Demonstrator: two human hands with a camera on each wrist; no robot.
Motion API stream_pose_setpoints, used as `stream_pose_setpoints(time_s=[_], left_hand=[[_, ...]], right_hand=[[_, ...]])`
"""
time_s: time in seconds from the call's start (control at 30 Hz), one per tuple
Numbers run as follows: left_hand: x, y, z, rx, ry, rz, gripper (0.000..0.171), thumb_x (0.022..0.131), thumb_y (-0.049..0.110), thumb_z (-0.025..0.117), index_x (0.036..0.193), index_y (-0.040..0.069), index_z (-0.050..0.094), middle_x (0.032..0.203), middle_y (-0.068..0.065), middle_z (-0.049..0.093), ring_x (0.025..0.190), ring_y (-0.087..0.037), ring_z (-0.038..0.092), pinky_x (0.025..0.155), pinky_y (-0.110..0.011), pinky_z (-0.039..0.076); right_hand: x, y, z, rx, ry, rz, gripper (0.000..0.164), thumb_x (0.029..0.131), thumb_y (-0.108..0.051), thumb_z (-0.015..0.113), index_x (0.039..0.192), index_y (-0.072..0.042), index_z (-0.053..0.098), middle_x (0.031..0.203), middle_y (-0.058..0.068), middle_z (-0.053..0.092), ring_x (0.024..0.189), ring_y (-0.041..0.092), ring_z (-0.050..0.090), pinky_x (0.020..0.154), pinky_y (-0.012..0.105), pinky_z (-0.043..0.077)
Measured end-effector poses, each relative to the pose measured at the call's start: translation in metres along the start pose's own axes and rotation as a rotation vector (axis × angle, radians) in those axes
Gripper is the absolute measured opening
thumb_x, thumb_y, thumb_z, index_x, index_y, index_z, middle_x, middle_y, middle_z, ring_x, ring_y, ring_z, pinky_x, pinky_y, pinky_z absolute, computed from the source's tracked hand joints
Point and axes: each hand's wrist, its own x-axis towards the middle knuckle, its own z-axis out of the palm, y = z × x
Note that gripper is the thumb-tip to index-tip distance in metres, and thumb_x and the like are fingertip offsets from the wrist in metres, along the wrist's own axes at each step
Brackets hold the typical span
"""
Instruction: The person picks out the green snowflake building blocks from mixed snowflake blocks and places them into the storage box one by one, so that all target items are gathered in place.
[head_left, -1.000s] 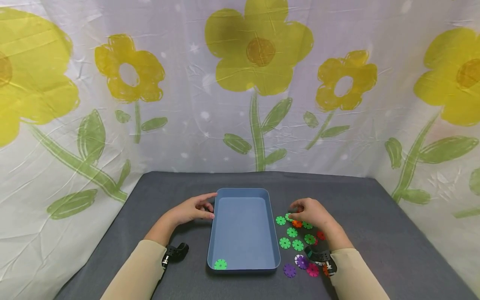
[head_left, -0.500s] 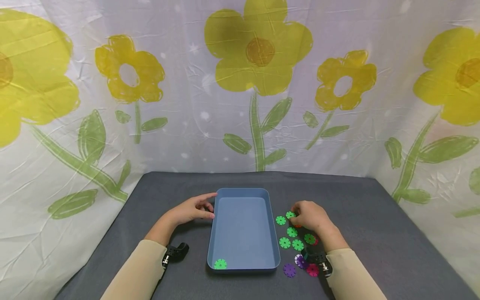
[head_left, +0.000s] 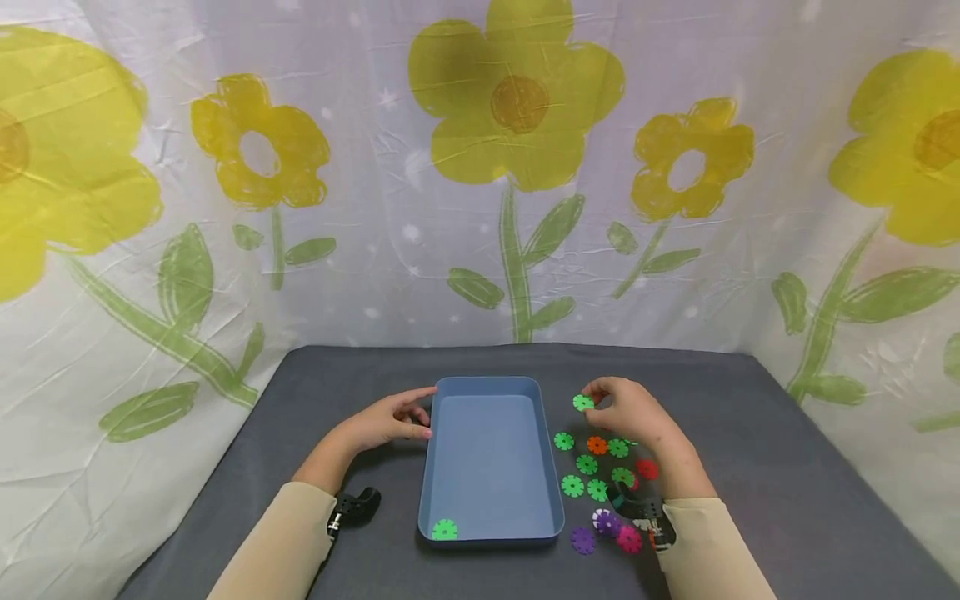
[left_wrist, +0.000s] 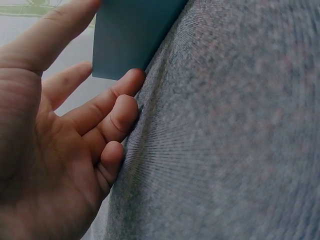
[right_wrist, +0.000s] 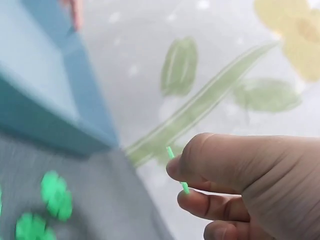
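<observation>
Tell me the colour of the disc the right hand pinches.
The disc is bright green, best in head view.

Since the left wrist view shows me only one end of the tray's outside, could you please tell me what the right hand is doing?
Observer: The right hand pinches a green notched disc.
Operator: Thank you; is anything lying inside the blue tray?
Observer: Yes, a second green disc lies in its near left corner.
Operator: And may I ask what is on the table to the tray's right?
Observer: Loose notched discs in green, orange, red, pink and purple.
</observation>
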Motion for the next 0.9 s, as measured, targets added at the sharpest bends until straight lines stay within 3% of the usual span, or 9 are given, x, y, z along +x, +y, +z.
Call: stream_pose_setpoints(time_s=[0.27, 0.47, 0.9], left_hand=[[0.001, -0.002, 0.000, -0.006, -0.001, -0.002, 0.082, 0.096, 0.019, 0.077, 0.163, 0.012, 0.030, 0.117, -0.013, 0.063, 0.084, -0.024, 0.058, 0.080, -0.040, 0.048], [0.002, -0.001, 0.000, -0.006, 0.003, -0.007, 0.082, 0.095, 0.019, 0.077, 0.163, 0.011, 0.030, 0.115, -0.013, 0.064, 0.087, -0.025, 0.059, 0.080, -0.041, 0.048], [0.002, -0.002, 0.000, -0.006, 0.013, 0.001, 0.083, 0.095, 0.019, 0.078, 0.162, 0.011, 0.031, 0.114, -0.014, 0.064, 0.084, -0.025, 0.059, 0.079, -0.041, 0.049]], right_hand=[[-0.002, -0.033, 0.000, 0.086, 0.024, -0.023, 0.035, 0.095, -0.017, 0.072, 0.127, -0.005, 0.068, 0.114, 0.011, 0.063, 0.071, 0.022, 0.054, 0.066, 0.038, 0.047], [-0.010, -0.059, 0.006, 0.138, 0.061, -0.135, 0.030, 0.094, -0.018, 0.076, 0.122, -0.008, 0.071, 0.106, 0.008, 0.063, 0.071, 0.023, 0.046, 0.063, 0.036, 0.040], [-0.024, -0.113, 0.045, 0.196, 0.069, -0.313, 0.025, 0.089, -0.021, 0.084, 0.112, -0.016, 0.075, 0.095, -0.005, 0.060, 0.069, 0.015, 0.043, 0.060, 0.029, 0.038]])
